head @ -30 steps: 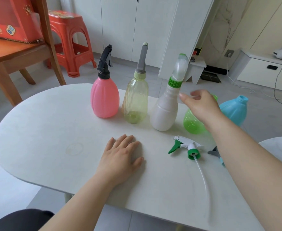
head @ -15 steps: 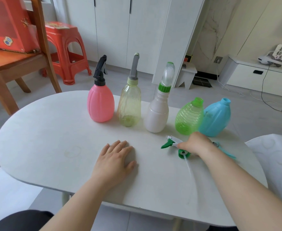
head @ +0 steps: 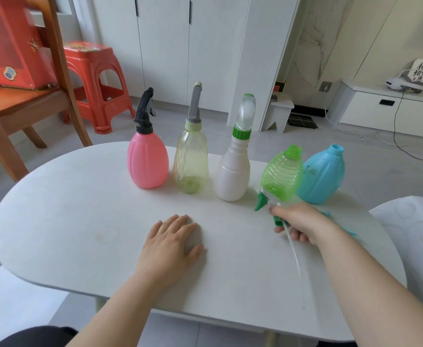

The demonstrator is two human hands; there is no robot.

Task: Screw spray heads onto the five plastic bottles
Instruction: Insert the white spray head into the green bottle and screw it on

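Five bottles stand in a row on the white table. The pink bottle has a black spray head, the pale yellow bottle a grey one, the white bottle a clear and green one. The green bottle and the blue bottle have open necks. My right hand grips the green-and-white spray head just in front of the green bottle, its thin tube trailing over the table. My left hand lies flat on the table, fingers apart. A blue spray head is mostly hidden behind my right arm.
A wooden chair with a red box stands at the back left, a red plastic stool beside it. White cabinets line the far wall. Another white surface lies at the right.
My right hand came down from near the green bottle's top to the table and closed on the green-and-white spray head, lifting it slightly. My left hand stayed flat.
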